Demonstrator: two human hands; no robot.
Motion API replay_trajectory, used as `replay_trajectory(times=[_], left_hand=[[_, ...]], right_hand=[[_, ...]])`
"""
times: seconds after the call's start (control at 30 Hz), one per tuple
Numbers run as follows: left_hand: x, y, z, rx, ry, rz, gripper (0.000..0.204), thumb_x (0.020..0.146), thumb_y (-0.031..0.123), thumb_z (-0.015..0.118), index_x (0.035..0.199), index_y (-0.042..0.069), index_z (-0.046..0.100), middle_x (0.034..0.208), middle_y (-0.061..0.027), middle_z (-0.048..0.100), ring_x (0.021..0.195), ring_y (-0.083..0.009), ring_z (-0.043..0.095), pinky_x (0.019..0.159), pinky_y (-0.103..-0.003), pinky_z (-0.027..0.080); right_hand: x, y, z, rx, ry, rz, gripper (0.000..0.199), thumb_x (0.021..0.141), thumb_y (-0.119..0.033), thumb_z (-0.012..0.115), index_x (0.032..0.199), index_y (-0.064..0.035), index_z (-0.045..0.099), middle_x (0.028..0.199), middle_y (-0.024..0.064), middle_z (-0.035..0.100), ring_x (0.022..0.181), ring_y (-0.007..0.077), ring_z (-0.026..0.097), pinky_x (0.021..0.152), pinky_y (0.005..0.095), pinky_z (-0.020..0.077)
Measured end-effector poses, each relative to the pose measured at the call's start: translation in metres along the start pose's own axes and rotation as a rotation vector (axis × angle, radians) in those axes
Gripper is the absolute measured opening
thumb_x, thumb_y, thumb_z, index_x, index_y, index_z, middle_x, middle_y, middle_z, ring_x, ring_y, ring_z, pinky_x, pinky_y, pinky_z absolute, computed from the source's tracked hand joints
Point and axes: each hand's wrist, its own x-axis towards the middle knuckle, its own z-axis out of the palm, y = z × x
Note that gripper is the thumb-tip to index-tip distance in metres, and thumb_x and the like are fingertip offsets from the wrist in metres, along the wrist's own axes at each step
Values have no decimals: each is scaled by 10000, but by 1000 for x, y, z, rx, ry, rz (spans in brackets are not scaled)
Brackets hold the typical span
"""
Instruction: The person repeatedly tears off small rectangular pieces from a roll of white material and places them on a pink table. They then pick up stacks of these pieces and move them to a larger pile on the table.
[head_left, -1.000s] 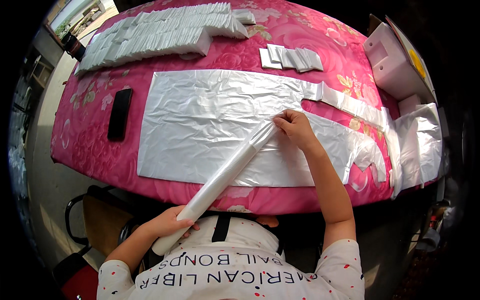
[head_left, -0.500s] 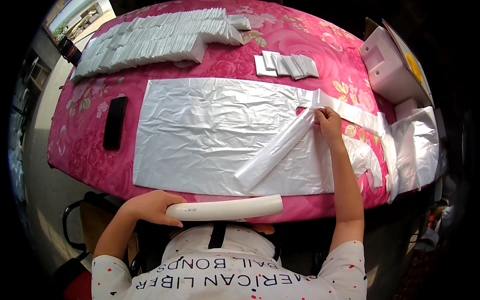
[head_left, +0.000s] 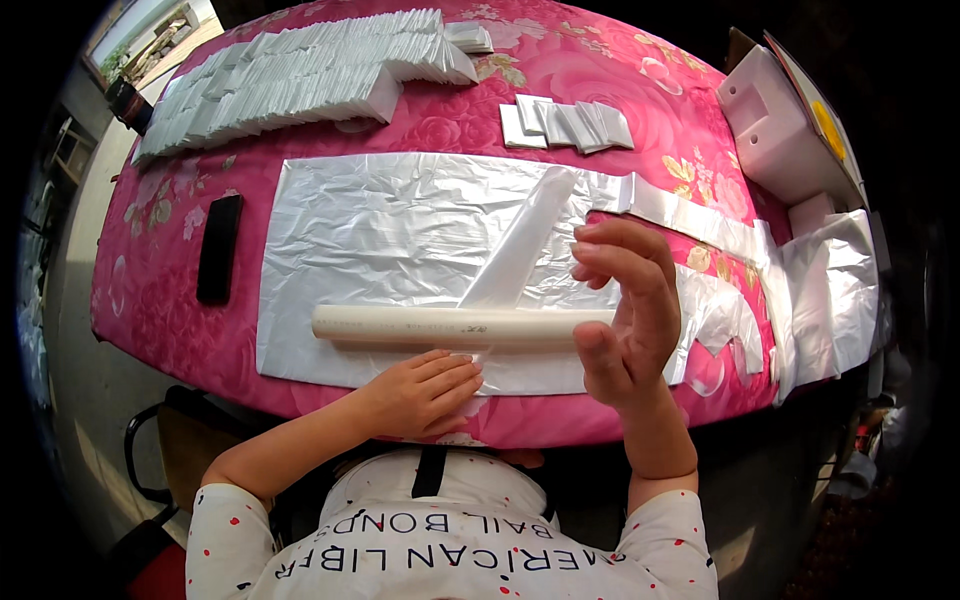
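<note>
Fingers of left hand flat on silver sheet | right hand fingers loosely spread at white tube end

In front of me stands a table under a pink flowered cloth. A big crinkled silver plastic sheet lies spread flat across its middle, and a pale tube lies crosswise on the sheet's near part. A black phone lies on the cloth just left of the sheet. Along the far left edge runs a long row of folded silver bags; a small fan of folded bags sits beyond the sheet. White foam blocks rest at the far right corner, crumpled silver plastic below them.
</note>
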Motion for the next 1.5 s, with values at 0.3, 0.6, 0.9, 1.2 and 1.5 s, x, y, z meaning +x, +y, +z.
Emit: replay_trajectory(times=[0.3, 0.6, 0.9, 1.2, 1.5], left_hand=[[1, 16, 15, 35, -158, -119, 791, 787, 536, 515, 1256, -89, 393, 1370, -251, 326, 1314, -363, 264, 1084, -464, 170], [3, 46, 31, 34, -110, -214, 777, 801, 518, 521, 1298, -58, 363, 1413, -222, 273, 1331, -348, 231, 1081, -457, 170], [8, 8, 14, -12, -125, 4, 722, 808, 467, 537, 1288, -49, 380, 1371, -223, 337, 1294, -338, 306, 1071, -424, 226], [10, 22, 24, 68, -182, -63, 801, 806, 577, 446, 1304, -46, 364, 1395, -218, 310, 1308, -326, 286, 1076, -434, 195], [11, 21, 20, 0, -204, -17, 792, 817, 531, 466, 1356, -24, 295, 1451, -183, 223, 1358, -283, 196, 1091, -419, 159]], right_hand=[[-14, -107, 3, 1039, -40, -195, 126, 760, -97, 649, 874, -152, 656, 906, 48, 609, 634, 132, 494, 488, 232, 372], [-23, -129, 18, 1111, 175, -189, 109, 777, -92, 644, 856, -164, 665, 896, 77, 623, 563, 111, 460, 422, 217, 331], [-28, -68, 2, 542, -217, 267, 292, 759, -73, 606, 1051, -52, 599, 1018, 132, 584, 921, 255, 554, 795, 333, 426], [-99, 47, 37, -539, -397, 147, 471, 702, -231, 695, 1141, -111, 575, 956, 60, 600, 865, 250, 561, 780, 375, 439], [-106, 102, -68, -983, -58, 547, 409, 768, -229, 667, 1129, -57, 581, 941, 92, 609, 838, 260, 562, 748, 367, 447]])
